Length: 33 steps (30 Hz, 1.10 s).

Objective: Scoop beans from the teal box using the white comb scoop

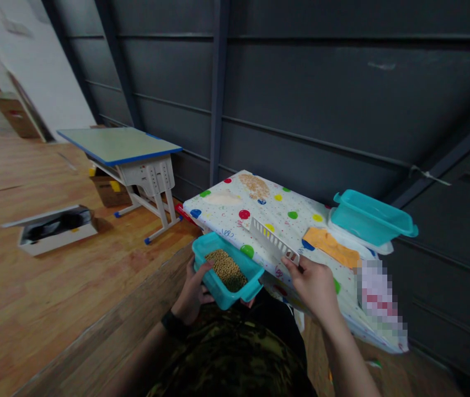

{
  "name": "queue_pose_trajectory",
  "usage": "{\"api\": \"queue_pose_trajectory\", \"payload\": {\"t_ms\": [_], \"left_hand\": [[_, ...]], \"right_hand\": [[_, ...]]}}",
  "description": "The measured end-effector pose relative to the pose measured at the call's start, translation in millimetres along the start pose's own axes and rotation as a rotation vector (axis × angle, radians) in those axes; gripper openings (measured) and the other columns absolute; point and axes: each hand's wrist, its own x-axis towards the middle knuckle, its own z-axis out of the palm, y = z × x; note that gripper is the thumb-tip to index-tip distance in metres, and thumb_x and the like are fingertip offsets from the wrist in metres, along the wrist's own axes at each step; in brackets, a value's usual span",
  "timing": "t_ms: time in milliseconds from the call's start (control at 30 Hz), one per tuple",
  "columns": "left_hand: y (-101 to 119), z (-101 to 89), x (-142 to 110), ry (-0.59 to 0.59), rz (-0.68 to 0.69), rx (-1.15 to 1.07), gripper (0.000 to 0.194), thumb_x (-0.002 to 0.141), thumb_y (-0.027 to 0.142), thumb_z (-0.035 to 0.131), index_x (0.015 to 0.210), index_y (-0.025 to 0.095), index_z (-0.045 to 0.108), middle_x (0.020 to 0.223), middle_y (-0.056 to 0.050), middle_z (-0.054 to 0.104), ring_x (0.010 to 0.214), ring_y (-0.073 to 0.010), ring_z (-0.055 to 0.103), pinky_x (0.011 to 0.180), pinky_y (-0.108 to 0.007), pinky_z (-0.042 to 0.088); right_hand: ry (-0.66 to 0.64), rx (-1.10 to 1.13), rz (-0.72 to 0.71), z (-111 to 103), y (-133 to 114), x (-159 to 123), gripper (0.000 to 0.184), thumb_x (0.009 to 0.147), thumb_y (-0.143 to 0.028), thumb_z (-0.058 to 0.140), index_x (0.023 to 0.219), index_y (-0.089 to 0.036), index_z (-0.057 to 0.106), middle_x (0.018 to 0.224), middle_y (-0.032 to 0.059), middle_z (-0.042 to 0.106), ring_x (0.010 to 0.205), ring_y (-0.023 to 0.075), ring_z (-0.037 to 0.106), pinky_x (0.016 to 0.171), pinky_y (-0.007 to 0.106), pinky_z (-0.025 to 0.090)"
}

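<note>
My left hand (197, 286) grips the left side of a teal plastic tub (225, 302), which is held at the near edge of the table, above my lap. Round yellowish beans (225, 267), like soybeans, lie in the tub; the part near its front corner looks darker and greenish. In my right hand (311, 278), fingers closed on its near end, is a white slotted plastic strip (270, 238). The strip is held at a slant over the table's near edge, to the right of the tub and apart from the beans.
A spotted cloth covers the table (297, 201). On it are a light-brown grain patch (255, 186), a whitish patch (222, 198), an orange cloth (332, 248), another teal tub (371, 218) and a blurred-out item (378, 298). A desk (123, 144) and an open white box (59, 229) stand left.
</note>
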Motion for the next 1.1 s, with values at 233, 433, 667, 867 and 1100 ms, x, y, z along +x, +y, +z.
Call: {"api": "queue_pose_trajectory", "payload": {"t_ms": [233, 433, 667, 867, 1100], "left_hand": [[2.7, 2.2, -0.6, 0.013, -0.008, 0.035, 0.095, 0.096, 0.057, 0.084, 0.175, 0.041, 0.034, 0.159, -0.017, 0.074, 0.099, -0.0339, 0.087, 0.073, -0.046, 0.073], [-2.0, -4.1, 8.8, 0.042, 0.000, 0.025, 0.091, 0.098, 0.055, 0.082, 0.176, 0.041, 0.037, 0.152, -0.016, 0.079, 0.099, -0.0336, 0.087, 0.075, -0.045, 0.072], [-2.7, -8.3, 11.1, 0.045, 0.013, 0.055, 0.092, 0.099, 0.057, 0.080, 0.178, 0.040, 0.035, 0.147, -0.016, 0.081, 0.094, -0.0315, 0.087, 0.069, -0.040, 0.070], [0.7, -5.9, 5.2, 0.041, 0.016, 0.023, 0.104, 0.093, 0.057, 0.088, 0.180, 0.041, 0.032, 0.149, -0.016, 0.080, 0.092, -0.0334, 0.087, 0.062, -0.039, 0.067], [-1.5, -6.8, 9.0, 0.042, 0.021, 0.042, 0.096, 0.100, 0.054, 0.081, 0.180, 0.040, 0.032, 0.147, -0.017, 0.079, 0.099, -0.0328, 0.087, 0.070, -0.041, 0.071]], "right_hand": [[0.023, 0.045, 0.032, 14.0, 6.9, 27.9, 0.070, 0.107, -0.075, 0.047, 0.073, -0.023, 0.079, 0.066, 0.0142, 0.078, 0.056, 0.0253, 0.063, 0.061, 0.034, 0.035], [-0.102, 0.058, 0.011, 15.1, 19.9, 42.5, 0.059, 0.104, -0.067, 0.057, 0.065, -0.024, 0.070, 0.058, 0.0086, 0.069, 0.055, 0.0229, 0.058, 0.060, 0.034, 0.032], [-0.101, 0.140, 0.065, 18.2, 16.6, 44.3, 0.062, 0.100, -0.073, 0.061, 0.062, -0.024, 0.067, 0.059, 0.0089, 0.069, 0.056, 0.0223, 0.059, 0.058, 0.034, 0.034], [-0.158, 0.227, -0.035, 22.2, 1.9, 25.0, 0.057, 0.105, -0.065, 0.060, 0.067, -0.024, 0.073, 0.064, 0.0085, 0.075, 0.061, 0.0236, 0.065, 0.061, 0.033, 0.038], [-0.091, -0.110, 0.089, 28.4, 1.3, 77.6, 0.034, 0.105, -0.040, 0.068, 0.082, -0.020, 0.083, 0.080, 0.0142, 0.083, 0.073, 0.0273, 0.073, 0.068, 0.033, 0.038]]}}
